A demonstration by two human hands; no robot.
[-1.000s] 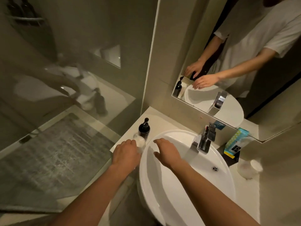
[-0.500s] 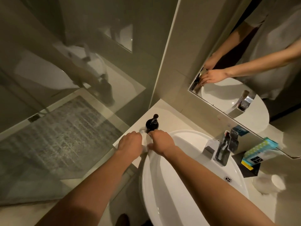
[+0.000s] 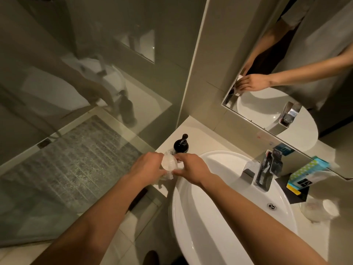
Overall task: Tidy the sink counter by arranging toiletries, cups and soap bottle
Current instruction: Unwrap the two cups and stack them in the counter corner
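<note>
I have one view only, from the head camera, so nothing is shared with a second view. It looks steeply down from above the person's chest, wide-angle, with straight edges bowing toward the frame borders. Both forearms enter from the bottom and meet near the centre, close to the lens. The sink [image 3: 219,197] fills the lower right, the mirror [image 3: 286,54] the upper right, and a glass partition [image 3: 76,92] the left half.

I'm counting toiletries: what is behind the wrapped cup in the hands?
The black soap bottle stands right behind the wrapped cup; its base is hidden by both hands.
</note>
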